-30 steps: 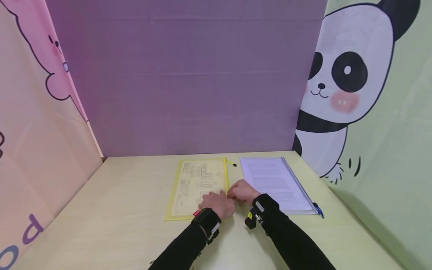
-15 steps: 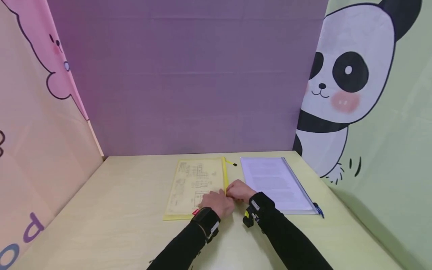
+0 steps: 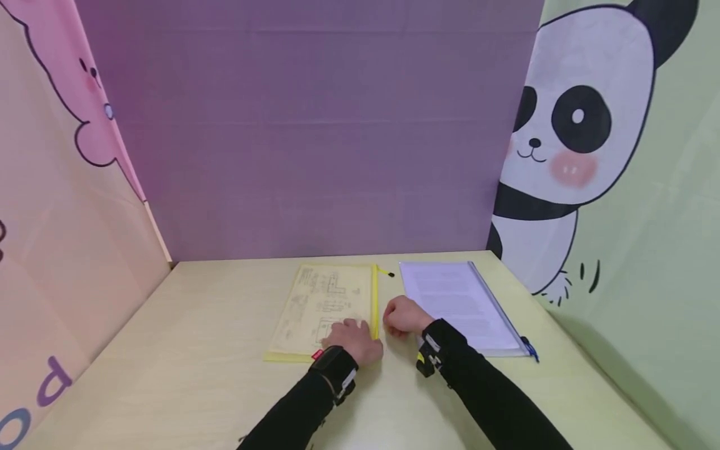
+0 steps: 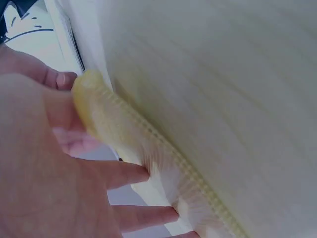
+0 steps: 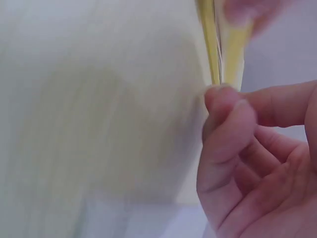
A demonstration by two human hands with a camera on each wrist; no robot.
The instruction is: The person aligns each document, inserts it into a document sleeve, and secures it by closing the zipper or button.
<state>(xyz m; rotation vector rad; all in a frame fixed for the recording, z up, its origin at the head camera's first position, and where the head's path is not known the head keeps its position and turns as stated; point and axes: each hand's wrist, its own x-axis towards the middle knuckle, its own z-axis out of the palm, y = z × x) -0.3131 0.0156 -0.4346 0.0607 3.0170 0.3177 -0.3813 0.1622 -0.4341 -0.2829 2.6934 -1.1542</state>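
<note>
A yellow zip document bag (image 3: 320,300) with a sheet of printed diagrams inside lies near the table's middle. My left hand (image 3: 353,340) grips its near right corner. In the left wrist view the fingers (image 4: 130,174) press wrinkles into the bag, and the yellow edge partly covers the thumb. My right hand (image 3: 406,315) hovers just right of the bag's edge, curled with thumb and forefinger together. In the right wrist view those fingertips (image 5: 233,104) overlap the end of the yellow edge, but nothing shows between them. A yellow cord (image 3: 385,272) with a dark end sticks out at the far right corner.
A second document bag (image 3: 455,306), clear with white printed pages, lies to the right, a blue cord (image 3: 530,350) at its near corner. The wooden table (image 3: 197,350) extends to the left. Purple, pink and panda-printed panels surround it.
My left hand and the bag's near side have shifted slightly left. My right hand, at the bag's edge half a second ago, now stands a little to the right of it.
</note>
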